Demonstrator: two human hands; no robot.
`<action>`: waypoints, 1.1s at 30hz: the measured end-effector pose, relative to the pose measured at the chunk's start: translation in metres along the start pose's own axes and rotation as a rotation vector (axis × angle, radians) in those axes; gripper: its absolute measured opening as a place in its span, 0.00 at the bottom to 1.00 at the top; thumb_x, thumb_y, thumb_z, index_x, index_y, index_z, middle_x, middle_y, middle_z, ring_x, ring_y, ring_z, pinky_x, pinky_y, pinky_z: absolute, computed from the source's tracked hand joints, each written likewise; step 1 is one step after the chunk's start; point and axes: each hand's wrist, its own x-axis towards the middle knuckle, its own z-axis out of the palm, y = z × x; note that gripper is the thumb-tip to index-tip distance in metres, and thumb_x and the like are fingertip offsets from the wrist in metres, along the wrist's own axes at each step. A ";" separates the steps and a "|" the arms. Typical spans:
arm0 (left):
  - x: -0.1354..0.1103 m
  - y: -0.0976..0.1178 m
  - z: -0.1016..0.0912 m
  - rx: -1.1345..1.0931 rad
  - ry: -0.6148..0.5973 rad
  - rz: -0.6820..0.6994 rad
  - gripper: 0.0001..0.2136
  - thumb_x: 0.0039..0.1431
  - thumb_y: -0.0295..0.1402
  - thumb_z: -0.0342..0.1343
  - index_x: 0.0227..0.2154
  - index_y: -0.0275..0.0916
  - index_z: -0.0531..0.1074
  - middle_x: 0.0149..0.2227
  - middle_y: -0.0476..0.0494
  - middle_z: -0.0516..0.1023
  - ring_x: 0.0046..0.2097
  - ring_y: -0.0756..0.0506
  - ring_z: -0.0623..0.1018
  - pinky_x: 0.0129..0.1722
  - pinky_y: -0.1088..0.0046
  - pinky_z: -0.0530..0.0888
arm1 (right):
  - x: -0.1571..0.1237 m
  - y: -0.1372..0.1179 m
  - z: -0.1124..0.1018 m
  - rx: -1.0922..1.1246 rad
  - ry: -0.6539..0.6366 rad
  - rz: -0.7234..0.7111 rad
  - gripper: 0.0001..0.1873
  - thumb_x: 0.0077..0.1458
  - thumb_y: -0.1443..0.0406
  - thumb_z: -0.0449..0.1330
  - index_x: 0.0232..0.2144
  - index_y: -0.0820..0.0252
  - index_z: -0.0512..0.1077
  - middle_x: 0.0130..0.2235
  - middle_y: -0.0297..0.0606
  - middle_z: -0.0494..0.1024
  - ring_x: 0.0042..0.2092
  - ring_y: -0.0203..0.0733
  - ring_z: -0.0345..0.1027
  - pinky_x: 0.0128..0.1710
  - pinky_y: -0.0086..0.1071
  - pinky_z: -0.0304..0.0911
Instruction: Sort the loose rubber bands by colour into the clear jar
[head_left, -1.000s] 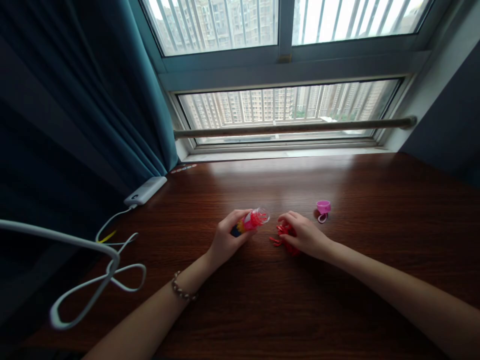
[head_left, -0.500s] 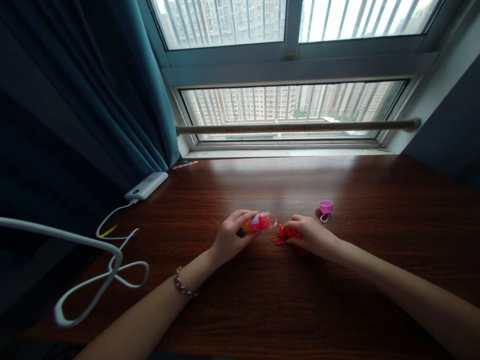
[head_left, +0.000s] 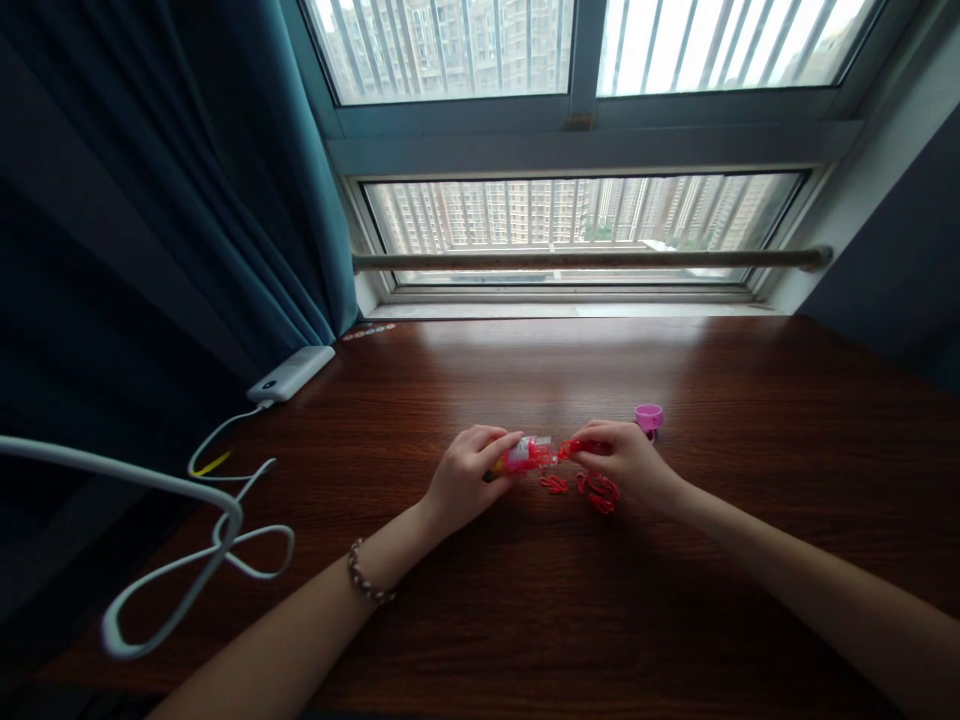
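Note:
My left hand is closed around a small clear bottle, which lies tilted with its mouth to the right. Red and orange pieces show through its wall; part of it is hidden by my fingers. At the bottle's mouth, my right hand pinches a few red rubber bands, their ends touching or entering the opening. Below, on the table, lie a small clump of red bands and a larger pile of red bands. Just behind my right hand stands a pink cap with a loop, partly covered.
The brown wooden table reaches back to a barred window. To the left, a white power bank sits beside a blue curtain, with a white cable looping forward. A yellow strip lies near the cable.
My right hand has lifted some red bands off the table and brought them up to the bottle's mouth. The rest of the pile now shows below it. The bottle stays in my left hand.

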 end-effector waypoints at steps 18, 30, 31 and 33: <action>-0.001 0.013 -0.001 -0.002 -0.022 0.078 0.19 0.52 0.36 0.54 0.48 0.41 0.67 0.41 0.40 0.72 0.41 0.43 0.71 0.42 0.64 0.69 | -0.016 -0.014 0.017 -0.037 0.268 -0.137 0.05 0.48 0.65 0.61 0.23 0.59 0.70 0.30 0.36 0.70 0.30 0.36 0.65 0.26 0.26 0.63; -0.001 0.010 0.002 -0.123 0.088 -0.001 0.19 0.51 0.33 0.56 0.47 0.41 0.66 0.40 0.41 0.72 0.41 0.45 0.71 0.42 0.66 0.71 | -0.019 -0.012 0.017 -0.223 0.184 -0.368 0.12 0.58 0.68 0.50 0.40 0.55 0.71 0.41 0.42 0.68 0.45 0.45 0.61 0.43 0.40 0.62; 0.000 0.010 0.002 -0.112 0.088 0.008 0.19 0.51 0.33 0.56 0.48 0.41 0.66 0.40 0.41 0.72 0.41 0.45 0.71 0.41 0.65 0.71 | -0.019 -0.012 0.017 -0.234 0.198 -0.348 0.11 0.57 0.67 0.51 0.38 0.55 0.72 0.40 0.42 0.68 0.43 0.44 0.62 0.42 0.40 0.63; -0.001 0.011 0.001 -0.080 0.079 0.040 0.19 0.51 0.34 0.56 0.48 0.41 0.67 0.40 0.41 0.72 0.41 0.44 0.71 0.41 0.65 0.70 | -0.018 -0.010 0.018 -0.192 0.217 -0.297 0.08 0.56 0.66 0.53 0.35 0.55 0.73 0.36 0.40 0.68 0.38 0.42 0.63 0.37 0.36 0.64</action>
